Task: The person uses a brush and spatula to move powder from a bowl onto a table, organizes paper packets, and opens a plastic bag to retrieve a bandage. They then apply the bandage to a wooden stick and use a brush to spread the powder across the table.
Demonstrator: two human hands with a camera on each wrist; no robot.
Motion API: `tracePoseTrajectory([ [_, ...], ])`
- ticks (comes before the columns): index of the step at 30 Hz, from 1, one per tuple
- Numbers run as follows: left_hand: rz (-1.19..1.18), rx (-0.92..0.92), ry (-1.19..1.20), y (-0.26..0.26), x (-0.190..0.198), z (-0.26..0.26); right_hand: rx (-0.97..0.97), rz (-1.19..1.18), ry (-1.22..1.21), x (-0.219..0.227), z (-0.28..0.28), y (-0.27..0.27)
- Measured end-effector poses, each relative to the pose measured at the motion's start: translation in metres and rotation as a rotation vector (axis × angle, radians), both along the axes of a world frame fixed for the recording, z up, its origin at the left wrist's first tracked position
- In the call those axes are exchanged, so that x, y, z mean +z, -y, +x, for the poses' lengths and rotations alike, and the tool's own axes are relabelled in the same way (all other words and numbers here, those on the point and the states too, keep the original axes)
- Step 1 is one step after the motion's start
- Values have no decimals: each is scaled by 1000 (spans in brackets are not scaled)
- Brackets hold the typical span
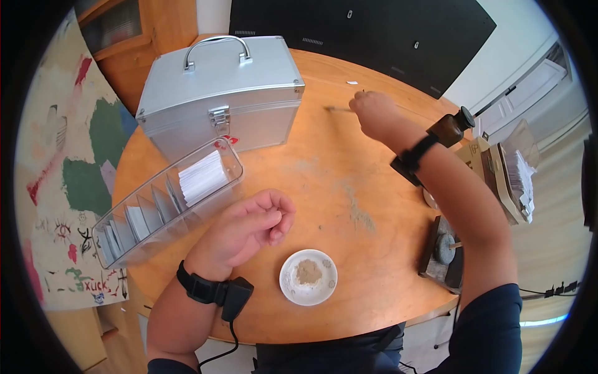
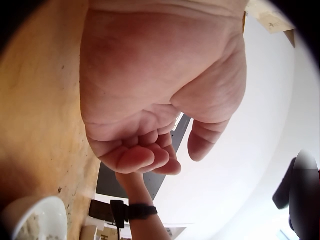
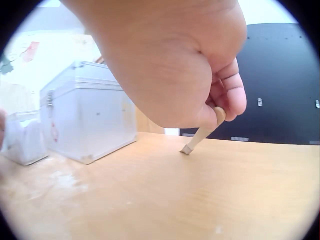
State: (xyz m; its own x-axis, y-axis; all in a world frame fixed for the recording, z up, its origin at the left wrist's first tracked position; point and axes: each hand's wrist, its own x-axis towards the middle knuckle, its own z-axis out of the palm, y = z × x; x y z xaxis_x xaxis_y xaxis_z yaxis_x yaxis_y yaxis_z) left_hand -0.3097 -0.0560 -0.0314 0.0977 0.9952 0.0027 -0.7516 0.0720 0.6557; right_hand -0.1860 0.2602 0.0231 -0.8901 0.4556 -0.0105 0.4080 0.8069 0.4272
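Observation:
In the head view my right hand (image 1: 377,115) is stretched over the far part of the table, beyond the silver case. Between thumb and fingers it pinches a small flat brush (image 3: 199,138) with a pale handle, its short brownish tip pointing down close to the tabletop. My left hand (image 1: 249,227) hovers palm inward with loosely curled fingers and holds nothing. Just in front of it, near the table's front edge, stands a white bowl (image 1: 308,298) with beige powder (image 1: 308,272) inside. Greyish powder (image 1: 358,212) is smeared on the wood between the hands.
A silver case (image 1: 218,75) stands at the back left, with a clear divided box (image 1: 159,221) of white papers before it. On the right are a brown bottle (image 1: 447,129), a dark stone block (image 1: 430,255) and a box of papers (image 1: 504,181). A black panel (image 1: 374,37) borders the back.

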Motion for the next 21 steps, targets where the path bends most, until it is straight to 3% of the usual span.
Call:
tracePoseTrajectory([
  [3, 9, -3, 4, 1, 1, 0, 337, -130, -19, 15, 36, 41],
  [4, 4, -6, -6, 1, 2, 0, 364, -177, 7, 23, 45, 57],
  [7, -11, 2, -10, 0, 2, 2, 331, -208, -16, 34, 58, 82],
  [12, 15, -19, 6, -1, 0, 1, 231, -41, -131, 14, 27, 45],
  [15, 20, -20, 4, -1, 1, 1, 158, -56, -6, 9, 20, 43],
  [17, 6, 5, 4, 1, 1, 2, 309, -118, 55, 12, 33, 55],
  [21, -1, -9, -16, 0, 3, 0, 398, -262, 67, 40, 58, 87],
])
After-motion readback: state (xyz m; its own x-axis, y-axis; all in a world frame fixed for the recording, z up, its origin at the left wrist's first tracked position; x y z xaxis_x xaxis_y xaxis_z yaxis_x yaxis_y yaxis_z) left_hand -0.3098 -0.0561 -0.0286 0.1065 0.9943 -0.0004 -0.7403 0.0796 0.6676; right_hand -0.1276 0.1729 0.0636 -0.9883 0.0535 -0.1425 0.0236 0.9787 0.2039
